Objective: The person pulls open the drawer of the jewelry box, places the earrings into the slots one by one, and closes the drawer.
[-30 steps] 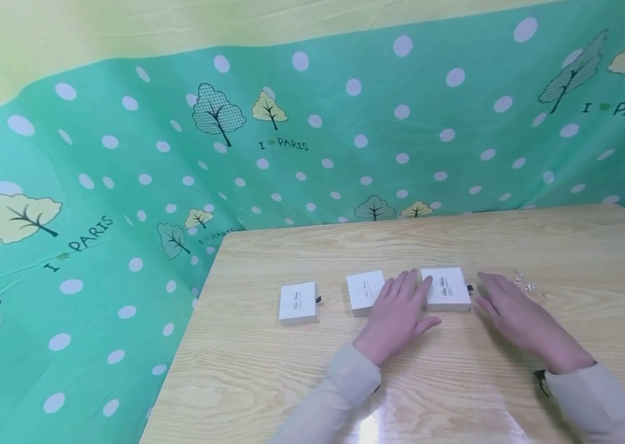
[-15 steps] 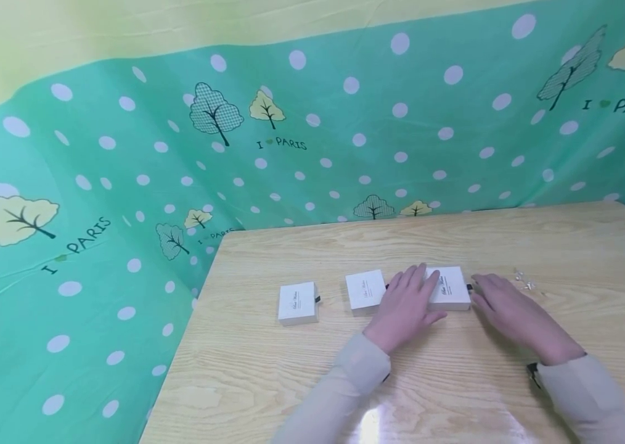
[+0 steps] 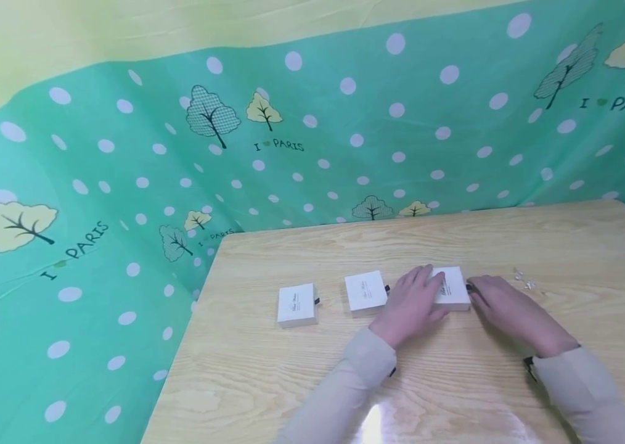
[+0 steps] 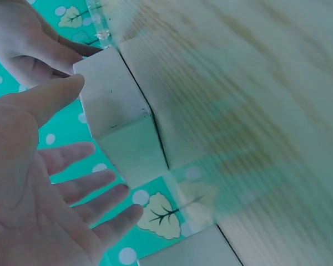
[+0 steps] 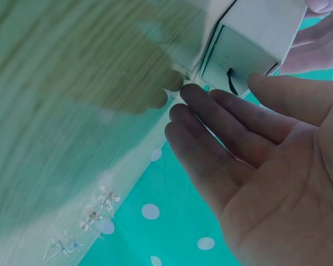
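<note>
Three small white boxes lie in a row on the wooden table (image 3: 512,240). My left hand (image 3: 413,297) lies flat against the left side of the rightmost box (image 3: 453,287), fingers straight. In the left wrist view the thumb (image 4: 50,97) touches that box (image 4: 114,105). My right hand (image 3: 494,297) is at the box's right end, fingers straight. The right wrist view shows its fingertips (image 5: 197,100) just short of the black pull tab (image 5: 231,80) on the box's end (image 5: 255,33). Neither hand holds anything.
The middle box (image 3: 365,291) sits just left of my left hand, and the third box (image 3: 297,304) lies farther left. Several small clear trinkets (image 3: 523,281) lie on the table right of my right hand. A teal dotted cloth (image 3: 290,154) backs the table.
Both hands have closed in on the rightmost box: the left slid right onto its left side, the right moved left up to its tab end.
</note>
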The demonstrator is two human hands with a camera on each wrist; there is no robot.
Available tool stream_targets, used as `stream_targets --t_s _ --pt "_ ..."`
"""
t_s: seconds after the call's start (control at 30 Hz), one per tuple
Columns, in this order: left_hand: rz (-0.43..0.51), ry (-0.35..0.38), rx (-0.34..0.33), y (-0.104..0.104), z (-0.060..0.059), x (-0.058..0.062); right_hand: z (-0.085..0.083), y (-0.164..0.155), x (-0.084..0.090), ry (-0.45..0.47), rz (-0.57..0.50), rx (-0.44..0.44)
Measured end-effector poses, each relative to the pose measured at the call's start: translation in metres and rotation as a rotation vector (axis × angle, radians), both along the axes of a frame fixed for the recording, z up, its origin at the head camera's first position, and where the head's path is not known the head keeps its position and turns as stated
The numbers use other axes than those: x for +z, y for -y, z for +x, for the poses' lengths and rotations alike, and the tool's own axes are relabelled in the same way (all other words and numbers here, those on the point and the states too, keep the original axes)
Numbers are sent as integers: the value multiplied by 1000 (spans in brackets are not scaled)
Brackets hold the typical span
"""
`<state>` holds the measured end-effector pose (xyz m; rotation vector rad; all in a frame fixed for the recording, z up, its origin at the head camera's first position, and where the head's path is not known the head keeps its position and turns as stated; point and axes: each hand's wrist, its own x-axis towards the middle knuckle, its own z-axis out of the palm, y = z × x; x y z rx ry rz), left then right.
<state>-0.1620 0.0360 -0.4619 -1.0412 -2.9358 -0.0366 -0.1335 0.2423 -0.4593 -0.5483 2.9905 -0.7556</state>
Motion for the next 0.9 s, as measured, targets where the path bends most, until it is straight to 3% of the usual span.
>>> stream_targets --t_s 0.33,0.9 --pt "-4 20 21 -3 -6 -3 -6 3 2 3 65 -17" --pt "36 95 37 -8 -9 -1 -22 5 6 66 41 -32"
